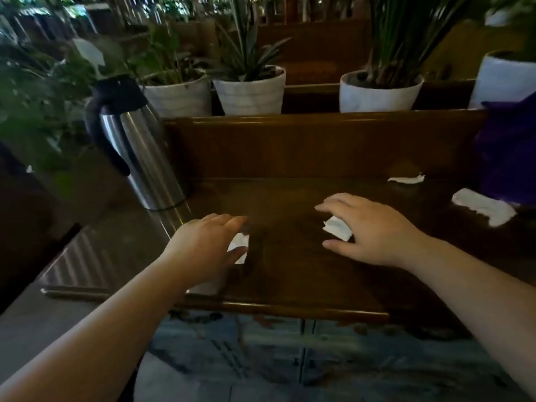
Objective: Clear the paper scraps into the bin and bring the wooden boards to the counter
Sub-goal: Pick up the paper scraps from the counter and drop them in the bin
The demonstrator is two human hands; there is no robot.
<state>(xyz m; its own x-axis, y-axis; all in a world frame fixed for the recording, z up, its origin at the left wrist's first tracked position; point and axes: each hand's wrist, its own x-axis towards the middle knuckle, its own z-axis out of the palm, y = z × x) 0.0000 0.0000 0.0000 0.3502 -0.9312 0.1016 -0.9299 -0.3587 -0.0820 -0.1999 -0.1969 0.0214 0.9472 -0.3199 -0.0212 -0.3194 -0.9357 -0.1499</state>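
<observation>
My left hand [203, 245] reaches over the dark wooden surface [290, 274]. A white paper scrap [240, 242] sits between its fingers and thumb, and the thumb overlaps the scrap. Whether the hand grips it is unclear. My right hand [371, 230] hovers with fingers spread around a second crumpled scrap [337, 227], which shows between thumb and fingers. Two more scraps lie further right: a small one [406, 179] by the back wall and a larger strip [483, 206]. I see no wooden boards that I can tell apart from the furniture.
A steel thermos jug [136, 152] with a black lid stands at the left on a grey metal counter [87, 256]. A purple bag [510, 158] sits at the right. Several white plant pots [252, 91] line the ledge behind the wooden back panel [304, 143].
</observation>
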